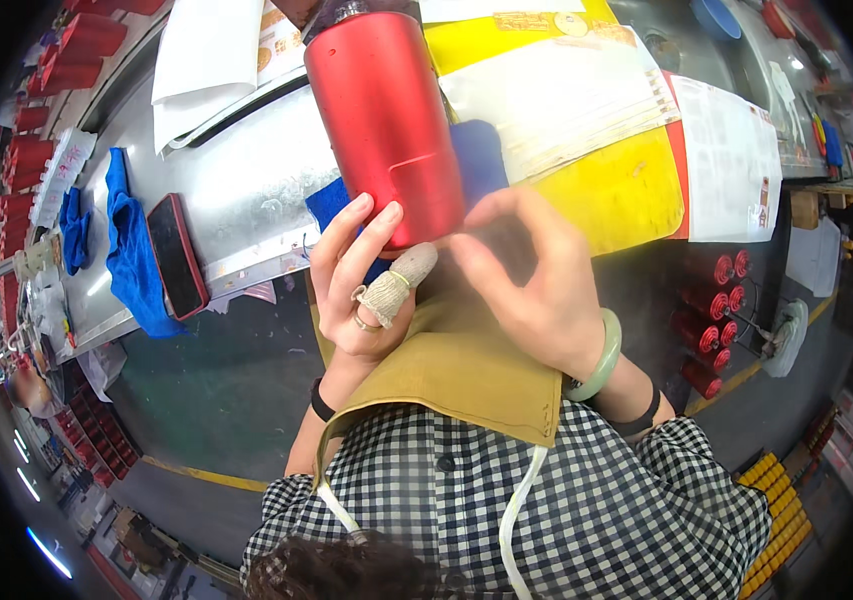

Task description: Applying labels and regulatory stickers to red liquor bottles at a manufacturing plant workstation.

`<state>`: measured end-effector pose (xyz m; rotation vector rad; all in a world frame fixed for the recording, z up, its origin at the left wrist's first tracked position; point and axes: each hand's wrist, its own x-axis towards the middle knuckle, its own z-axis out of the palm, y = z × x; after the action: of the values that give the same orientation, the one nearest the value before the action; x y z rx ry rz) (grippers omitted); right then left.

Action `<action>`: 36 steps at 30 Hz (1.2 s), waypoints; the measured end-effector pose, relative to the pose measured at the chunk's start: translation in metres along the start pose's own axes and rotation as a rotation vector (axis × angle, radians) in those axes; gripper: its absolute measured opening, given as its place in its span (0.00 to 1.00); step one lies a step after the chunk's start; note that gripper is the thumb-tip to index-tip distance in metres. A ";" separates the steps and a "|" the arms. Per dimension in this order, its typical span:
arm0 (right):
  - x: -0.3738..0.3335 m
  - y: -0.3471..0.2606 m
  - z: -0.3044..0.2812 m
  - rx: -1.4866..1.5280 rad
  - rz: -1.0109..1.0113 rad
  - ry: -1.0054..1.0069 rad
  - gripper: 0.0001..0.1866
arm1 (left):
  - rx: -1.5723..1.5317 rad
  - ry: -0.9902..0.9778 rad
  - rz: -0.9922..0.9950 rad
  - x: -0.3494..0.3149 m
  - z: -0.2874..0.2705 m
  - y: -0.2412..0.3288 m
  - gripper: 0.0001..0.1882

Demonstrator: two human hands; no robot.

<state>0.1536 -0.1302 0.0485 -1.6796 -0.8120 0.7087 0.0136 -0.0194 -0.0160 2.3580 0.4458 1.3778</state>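
Note:
A smooth red cylinder (382, 120), like a metal canister, lies over the front of the bench, its rounded near end toward me. A dark part sits at its far end. My left hand (366, 280) holds that near end, fingertips against its left side; one digit wears a beige fabric finger cover (396, 287). My right hand (536, 285) is beside the end's right edge, thumb and index finger curled together close to the cylinder. Anything between those fingertips is too small or blurred to make out. A blue cloth (478, 160) shows beneath the cylinder.
A phone (177, 255) and a blue rag (131, 250) lie at the metal bench's (256, 170) left edge. Right are white papers (556, 110) on a yellow folder (616, 200). Several red cylinders (711, 305) stand lower right. A tan apron (466, 380) spreads below my hands.

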 end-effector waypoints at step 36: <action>0.004 0.004 0.003 -0.022 -0.007 0.033 0.12 | 0.031 -0.052 -0.010 0.002 -0.003 0.002 0.13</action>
<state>0.1545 -0.1258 0.0441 -1.7028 -0.8052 0.6679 0.0115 -0.0195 -0.0125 2.4069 0.4667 1.3106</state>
